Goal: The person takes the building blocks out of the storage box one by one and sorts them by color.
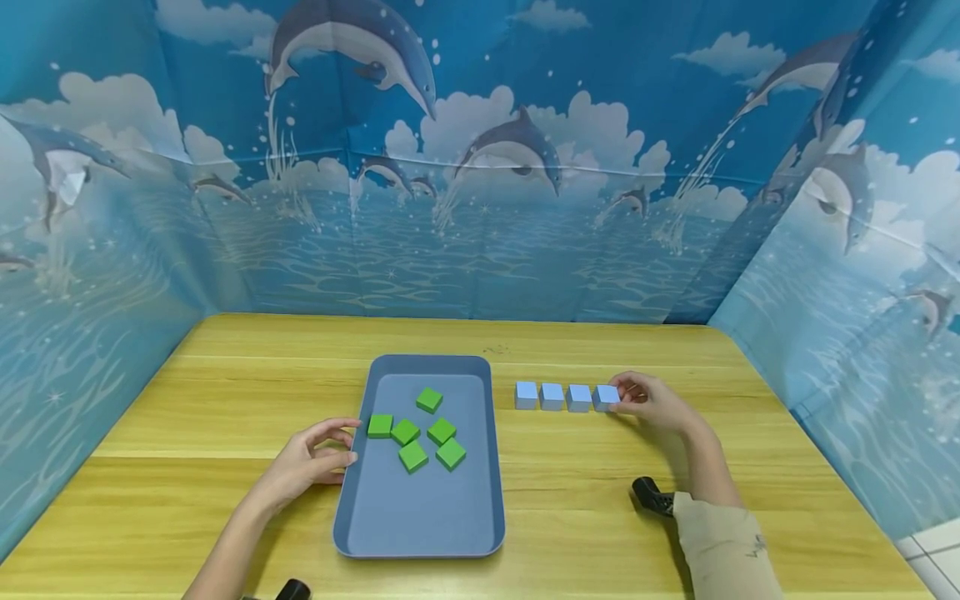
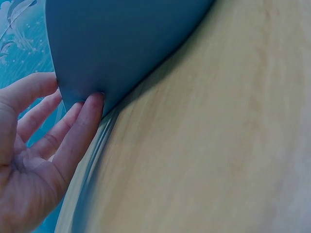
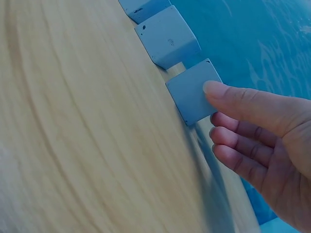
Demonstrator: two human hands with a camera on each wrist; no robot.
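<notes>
Against the left edge of a grey-blue tray [image 1: 420, 533] rests my left hand [image 1: 303, 462]. In the left wrist view, the fingertips [image 2: 95, 99] touch the tray's outer wall [image 2: 112, 43], with the fingers loosely bent. Several green blocks [image 1: 429, 400] lie inside the tray, mostly toward its middle. Right of the tray, several light blue cubes stand in a row with small gaps. My right hand [image 1: 656, 408] pinches the rightmost blue cube [image 3: 192, 94]. Its thumb presses the near face, while the index fingertip is hidden behind the cube. That cube sits beside its neighbour [image 3: 167, 39], slightly apart.
Everything stands on a yellow wood-grain table [image 1: 570, 517]. A dolphin-patterned cloth [image 1: 480, 208] hangs behind it and on both sides. Near the right wrist is a black device [image 1: 651, 497]; another black piece [image 1: 294, 590] shows by the left wrist.
</notes>
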